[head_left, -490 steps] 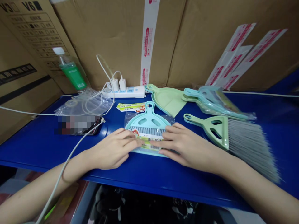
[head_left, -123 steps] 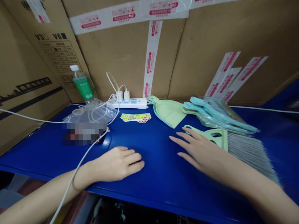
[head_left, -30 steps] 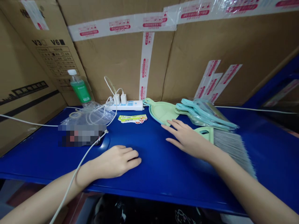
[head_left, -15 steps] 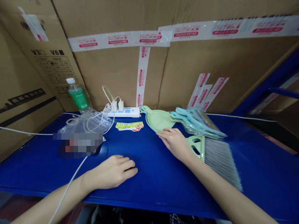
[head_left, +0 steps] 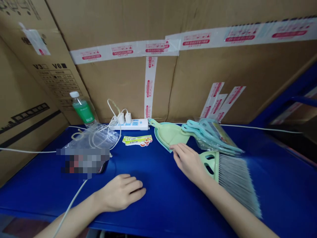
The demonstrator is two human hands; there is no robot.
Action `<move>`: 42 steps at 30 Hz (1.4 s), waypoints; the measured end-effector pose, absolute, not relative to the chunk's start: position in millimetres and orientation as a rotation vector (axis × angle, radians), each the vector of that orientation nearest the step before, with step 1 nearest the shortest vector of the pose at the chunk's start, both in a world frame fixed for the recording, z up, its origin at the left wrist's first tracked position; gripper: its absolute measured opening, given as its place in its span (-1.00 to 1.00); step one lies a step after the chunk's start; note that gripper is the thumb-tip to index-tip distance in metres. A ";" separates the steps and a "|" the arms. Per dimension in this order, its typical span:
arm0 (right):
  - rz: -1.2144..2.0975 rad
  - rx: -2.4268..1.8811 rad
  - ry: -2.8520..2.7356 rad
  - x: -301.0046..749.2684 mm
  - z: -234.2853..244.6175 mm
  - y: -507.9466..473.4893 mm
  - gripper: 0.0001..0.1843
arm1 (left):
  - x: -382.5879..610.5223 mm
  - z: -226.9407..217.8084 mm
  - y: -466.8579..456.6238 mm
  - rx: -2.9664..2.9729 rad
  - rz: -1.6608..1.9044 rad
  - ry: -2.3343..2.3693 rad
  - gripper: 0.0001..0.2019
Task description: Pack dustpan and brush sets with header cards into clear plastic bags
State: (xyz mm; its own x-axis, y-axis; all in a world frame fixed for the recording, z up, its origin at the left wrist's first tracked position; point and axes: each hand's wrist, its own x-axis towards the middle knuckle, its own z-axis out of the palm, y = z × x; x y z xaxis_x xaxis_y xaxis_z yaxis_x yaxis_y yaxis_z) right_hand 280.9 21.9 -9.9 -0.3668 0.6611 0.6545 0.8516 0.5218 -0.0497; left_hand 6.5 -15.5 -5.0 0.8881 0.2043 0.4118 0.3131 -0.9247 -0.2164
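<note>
My right hand (head_left: 188,162) is closed over the handle of a green hand broom (head_left: 210,161), whose grey bristles spread out to the right beside my forearm. Most of the handle is hidden under the fingers. The fingertips lie at the near edge of a light green dustpan (head_left: 169,134), which is stacked on a blue one. Whether they touch it I cannot tell. My left hand (head_left: 123,191) rests on the blue table (head_left: 158,205), its fingers loosely curled and nothing visible in them. Right of the dustpan, more blue dustpans or brushes (head_left: 210,135) lie partly in clear plastic.
Behind stand taped cardboard boxes (head_left: 111,79). A white power strip (head_left: 141,124) with plugged chargers sits against them. Colourful paper labels (head_left: 137,140), a green-labelled bottle (head_left: 84,110), a clear plastic bag (head_left: 84,137) and a blurred-out item (head_left: 85,162) are left. A white cable (head_left: 71,203) crosses my left forearm.
The view has tilted up slightly, so everything sits lower. My right hand and the broom have shifted a little right and towards me. My left hand stays in place.
</note>
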 end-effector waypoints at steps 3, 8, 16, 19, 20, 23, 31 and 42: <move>-0.371 -1.187 -2.128 282.1 -4.5 15.4 -0.68 | 6.3 -2.0 -13.9 -2.744 -0.634 -0.400 -0.69; -0.270 -1.057 -2.132 275.6 4.4 -1.1 -0.72 | 5.2 -5.0 -11.5 -2.684 -0.676 -0.409 -0.73; -0.241 -0.809 -2.343 266.2 11.6 -26.2 -0.68 | 6.7 6.9 -16.1 -2.633 -0.581 -0.271 -0.78; -0.182 -0.760 -2.387 265.2 5.8 -43.0 -0.67 | 4.9 13.8 -20.4 -2.594 -0.582 -0.328 -0.75; -0.163 -0.762 -2.390 264.5 2.8 -49.1 -0.66 | 4.5 14.6 -21.5 -2.588 -0.556 -0.365 -0.73; -0.128 -0.774 -2.378 262.1 -6.8 -64.7 -0.65 | 5.5 13.0 -22.3 -2.602 -0.446 -0.426 -0.70; -0.107 -0.857 -2.437 266.4 -25.7 -81.2 -0.71 | 16.9 5.1 -22.5 -2.707 -0.475 -0.288 -0.81; -0.407 -1.220 -2.319 313.7 -0.2 -46.1 -0.60 | 16.9 -2.6 -25.7 -2.753 -0.555 -0.283 -0.82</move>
State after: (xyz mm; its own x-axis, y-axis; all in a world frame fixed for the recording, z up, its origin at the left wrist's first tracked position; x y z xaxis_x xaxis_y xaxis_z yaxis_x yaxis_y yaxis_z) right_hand 313.7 -46.1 -0.2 -0.4838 0.6851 0.5446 0.8297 0.5570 0.0364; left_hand 16.9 -25.7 -2.6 0.9050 0.1287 0.4055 0.2520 -0.9301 -0.2671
